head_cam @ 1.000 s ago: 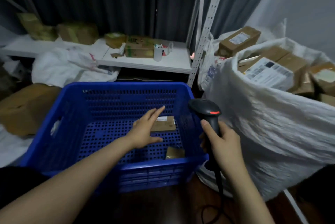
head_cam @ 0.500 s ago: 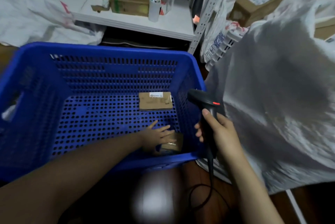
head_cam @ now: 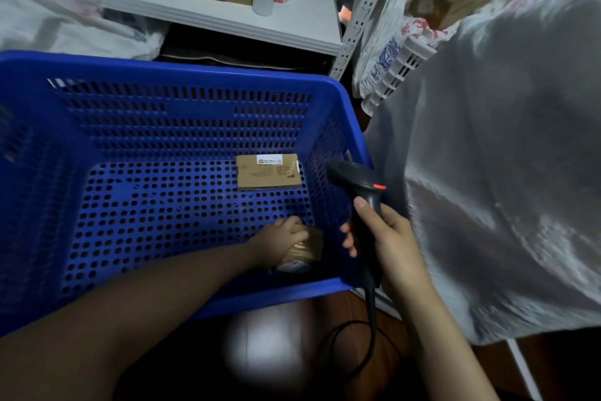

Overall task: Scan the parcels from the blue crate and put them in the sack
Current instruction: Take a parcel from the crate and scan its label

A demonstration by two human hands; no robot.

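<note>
Blue crate (head_cam: 182, 75) has two parcels left: left hand (head_cam: 281, 239) gripping the near small parcel (head_cam: 307, 246), right hand (head_cam: 388, 238) clutching the scanner (head_cam: 361, 186) beside the sack (head_cam: 507, 173).

Left forearm sweeps in from the lower left of the frame, stretched long and angled up toward centre. The left hand (head_cam: 281, 239) sits just below the middle, palm down, fingers curled over and closed around a small brown parcel (head_cam: 309, 246). Over on the right, the other forearm rises from the bottom right corner. The right hand (head_cam: 387, 239) is right of centre, wrapped tight around the handle of a black scanner (head_cam: 361, 192), thumb up along the grip, fingertips showing round its left side, knuckles turned rightward.
</note>
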